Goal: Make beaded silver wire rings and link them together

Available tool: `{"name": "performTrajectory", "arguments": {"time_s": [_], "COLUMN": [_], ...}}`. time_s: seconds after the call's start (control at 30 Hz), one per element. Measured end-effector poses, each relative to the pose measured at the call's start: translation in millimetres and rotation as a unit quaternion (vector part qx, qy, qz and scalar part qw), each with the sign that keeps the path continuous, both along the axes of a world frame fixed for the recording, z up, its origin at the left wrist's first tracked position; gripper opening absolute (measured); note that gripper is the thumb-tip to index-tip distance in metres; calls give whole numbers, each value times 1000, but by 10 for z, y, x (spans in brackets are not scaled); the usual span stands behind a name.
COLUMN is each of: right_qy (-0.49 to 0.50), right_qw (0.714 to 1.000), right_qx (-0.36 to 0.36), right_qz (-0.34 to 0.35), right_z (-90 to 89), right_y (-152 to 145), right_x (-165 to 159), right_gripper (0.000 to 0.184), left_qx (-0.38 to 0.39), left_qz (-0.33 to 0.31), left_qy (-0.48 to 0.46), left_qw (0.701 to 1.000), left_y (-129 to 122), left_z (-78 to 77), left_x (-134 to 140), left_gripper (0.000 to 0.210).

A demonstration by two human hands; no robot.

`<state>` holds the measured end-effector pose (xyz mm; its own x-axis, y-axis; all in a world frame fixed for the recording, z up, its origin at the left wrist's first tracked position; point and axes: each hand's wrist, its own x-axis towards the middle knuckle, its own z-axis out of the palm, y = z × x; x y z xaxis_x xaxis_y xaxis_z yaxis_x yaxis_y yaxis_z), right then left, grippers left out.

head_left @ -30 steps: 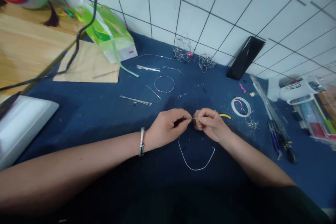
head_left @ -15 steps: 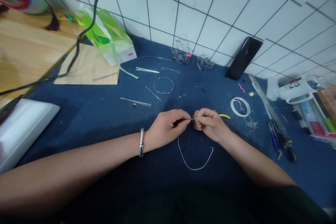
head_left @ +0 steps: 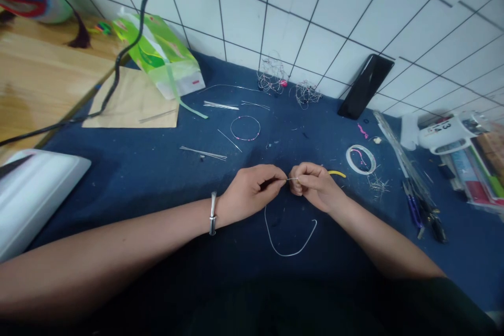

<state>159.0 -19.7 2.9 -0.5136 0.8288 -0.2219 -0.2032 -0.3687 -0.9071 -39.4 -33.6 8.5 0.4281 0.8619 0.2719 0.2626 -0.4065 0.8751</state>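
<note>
Wire (head_left: 286,255) curves out from below the left hand (head_left: 250,189), and its hooked free end has swung slightly leftward since the earlier frame. Both hands hold almost the same position: the left fingers pinch one end of a fine strand (head_left: 292,179), the right hand (head_left: 315,184) has its fingers pressed together on the other, a short straight stretch bridging them. On the bench (head_left: 149,173), the beaded ring (head_left: 238,138) and yellow handle (head_left: 337,173) lie as before.
</note>
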Motion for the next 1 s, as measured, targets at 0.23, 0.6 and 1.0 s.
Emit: {"name": "performTrajectory", "arguments": {"time_s": [0.23,0.6,1.0], "right_qy": [-14,-4,-524], "right_qw": [1000,1000,768], "right_qx": [-7,4,368], "right_qz": [2,7,-1], "right_z": [18,7,915], "right_y": [-12,-27,226], "right_x": [-2,-8,804], "right_gripper": [9,8,14], "left_qx": [-19,-200,-285], "left_qz": [-13,-59,-46], "left_qy": [-5,-141,-152], "left_qw": [1000,968,945], "left_y": [3,43,74], "left_z": [-18,-85,-56], "left_x": [1,20,-4], "left_gripper": [13,12,16]}}
